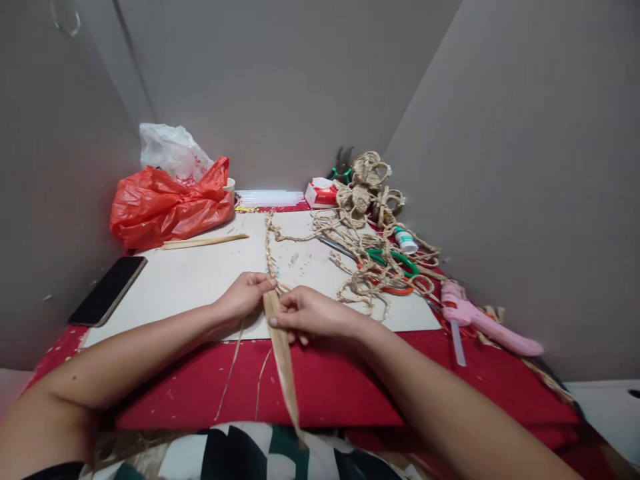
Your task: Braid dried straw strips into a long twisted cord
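A flat tan strip of dried husk or leaf hangs from my hands toward my lap. My left hand pinches its upper end, where it meets a braided cord. My right hand holds the strip a little lower, thumb on top and fingers curled behind. The braid runs away from me over a white board, then bends right toward a tangle of braided cord. Two thin strands trail below my left hand over the red cloth.
A phone and a red plastic bag lie left. Another strip rests on the board. Right are green-handled scissors, a small white bottle, cord coils and a pink glue gun. Grey walls enclose the table.
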Available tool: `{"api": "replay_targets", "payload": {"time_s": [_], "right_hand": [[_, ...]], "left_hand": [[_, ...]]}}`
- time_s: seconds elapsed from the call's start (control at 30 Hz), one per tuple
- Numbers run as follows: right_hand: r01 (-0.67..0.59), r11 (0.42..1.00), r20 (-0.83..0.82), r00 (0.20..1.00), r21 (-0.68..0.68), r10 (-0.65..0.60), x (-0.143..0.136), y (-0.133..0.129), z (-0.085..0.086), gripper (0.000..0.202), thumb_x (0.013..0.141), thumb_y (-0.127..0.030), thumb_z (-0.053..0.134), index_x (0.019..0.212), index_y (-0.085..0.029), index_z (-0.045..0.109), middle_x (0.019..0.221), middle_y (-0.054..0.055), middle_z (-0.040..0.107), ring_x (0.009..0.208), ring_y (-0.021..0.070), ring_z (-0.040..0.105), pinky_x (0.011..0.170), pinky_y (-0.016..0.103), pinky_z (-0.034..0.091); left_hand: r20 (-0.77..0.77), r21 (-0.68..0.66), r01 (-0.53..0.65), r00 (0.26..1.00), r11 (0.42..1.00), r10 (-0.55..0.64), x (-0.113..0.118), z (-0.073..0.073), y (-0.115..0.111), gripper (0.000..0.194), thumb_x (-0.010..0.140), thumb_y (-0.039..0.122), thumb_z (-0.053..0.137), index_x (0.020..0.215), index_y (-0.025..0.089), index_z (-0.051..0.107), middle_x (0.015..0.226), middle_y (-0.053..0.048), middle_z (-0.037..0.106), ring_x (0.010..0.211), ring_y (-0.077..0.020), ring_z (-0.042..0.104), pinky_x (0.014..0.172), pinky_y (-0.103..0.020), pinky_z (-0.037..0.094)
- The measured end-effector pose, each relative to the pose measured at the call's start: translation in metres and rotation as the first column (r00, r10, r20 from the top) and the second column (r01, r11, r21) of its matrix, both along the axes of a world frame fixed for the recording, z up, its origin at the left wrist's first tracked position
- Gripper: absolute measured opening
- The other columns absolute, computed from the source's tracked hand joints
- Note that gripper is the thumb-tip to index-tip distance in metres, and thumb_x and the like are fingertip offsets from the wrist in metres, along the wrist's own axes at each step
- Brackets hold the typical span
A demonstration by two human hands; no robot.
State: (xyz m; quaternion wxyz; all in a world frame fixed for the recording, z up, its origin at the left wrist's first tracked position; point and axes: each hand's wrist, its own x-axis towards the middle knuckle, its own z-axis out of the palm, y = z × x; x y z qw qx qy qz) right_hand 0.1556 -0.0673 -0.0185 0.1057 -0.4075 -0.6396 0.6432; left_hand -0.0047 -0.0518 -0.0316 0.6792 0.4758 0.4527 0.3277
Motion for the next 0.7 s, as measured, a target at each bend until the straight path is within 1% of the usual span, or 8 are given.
{"api": "replay_targets", "payload": {"time_s": [0.07,0.13,0.3,0.4,0.47,0.53,0.63,0.7], "right_hand": [[0.015,0.999,0.067,0.998,0.031,-0.017,-0.005,-0.001,-0.001,0.025,0.081,-0.032,0.06,0.066,-0.014,0.052,0.048,-0.002,0.057,0.034,0.0057,0.047,0.034,0.016,0.034],[0.046,0.997,0.088,0.995,0.064,-0.051,-0.007,0.0,-0.003,0.022,0.082,-0.026,0.058,0.064,-0.014,0.052,0.046,-0.003,0.056,0.033,0.006,0.046,0.034,0.016,0.034],[0.089,0.991,0.035,0.995,0.103,-0.094,-0.007,0.0,-0.01,0.022,0.08,-0.021,0.056,0.061,-0.016,0.048,0.048,-0.002,0.057,0.034,0.0086,0.049,0.035,0.018,0.035],[0.119,0.969,0.023,0.992,0.214,-0.127,-0.007,-0.001,-0.014,0.019,0.078,-0.02,0.057,0.062,-0.017,0.048,0.049,-0.002,0.058,0.037,0.0099,0.053,0.036,0.018,0.035],[0.152,0.946,-0.005,0.988,0.285,-0.157,-0.008,-0.003,-0.016,0.014,0.077,-0.019,0.056,0.064,-0.017,0.049,0.051,-0.001,0.059,0.04,0.0105,0.054,0.038,0.018,0.036],[0.167,0.945,-0.041,0.986,0.283,-0.162,-0.009,-0.004,-0.02,0.012,0.078,-0.018,0.053,0.066,-0.017,0.051,0.055,-0.001,0.06,0.041,0.0106,0.054,0.039,0.019,0.037],[0.174,0.963,-0.075,0.984,0.206,-0.161,-0.009,-0.004,-0.024,0.013,0.08,-0.02,0.049,0.067,-0.017,0.051,0.058,-0.001,0.06,0.039,0.0097,0.052,0.039,0.02,0.038],[0.175,0.959,-0.067,0.984,0.223,-0.164,-0.009,-0.003,-0.027,0.016,0.081,-0.022,0.048,0.066,-0.017,0.052,0.057,-0.001,0.058,0.039,0.0091,0.05,0.04,0.02,0.037]], "left_hand": [[-0.028,0.008,-0.04,0.999,0.999,0.04,0.0,0.001,-0.001,0.029,0.076,0.037,0.061,0.061,0.013,0.054,0.042,0.003,0.047,0.033,-0.0038,0.03,0.037,-0.019,0.015],[-0.034,0.026,-0.078,0.996,0.997,0.079,0.0,0.001,-0.001,0.029,0.076,0.038,0.061,0.062,0.014,0.053,0.043,0.004,0.046,0.033,-0.0041,0.03,0.037,-0.019,0.014],[-0.031,0.098,-0.171,0.984,0.98,0.175,0.007,-0.003,-0.005,0.031,0.074,0.04,0.064,0.061,0.014,0.051,0.046,0.003,0.05,0.038,-0.0062,0.04,0.041,-0.019,0.027],[-0.036,0.166,-0.214,0.974,0.963,0.223,0.012,-0.003,-0.009,0.03,0.074,0.039,0.066,0.063,0.013,0.055,0.05,0.002,0.055,0.043,-0.0066,0.046,0.046,-0.019,0.034],[-0.037,0.177,-0.221,0.972,0.959,0.231,0.014,-0.002,-0.012,0.029,0.075,0.038,0.065,0.065,0.012,0.058,0.054,0.0,0.059,0.047,-0.0079,0.05,0.05,-0.02,0.038],[-0.031,0.166,-0.216,0.974,0.962,0.224,0.015,-0.001,-0.014,0.028,0.075,0.038,0.064,0.065,0.012,0.059,0.055,0.0,0.06,0.048,-0.0087,0.052,0.051,-0.02,0.039],[-0.023,0.149,-0.198,0.979,0.969,0.204,0.014,-0.001,-0.014,0.027,0.075,0.037,0.064,0.065,0.012,0.059,0.055,-0.001,0.06,0.046,-0.0095,0.052,0.049,-0.021,0.04],[-0.028,0.144,-0.187,0.981,0.972,0.193,0.013,-0.003,-0.013,0.028,0.075,0.038,0.064,0.066,0.012,0.059,0.055,-0.001,0.06,0.045,-0.0104,0.052,0.048,-0.022,0.039]]}}
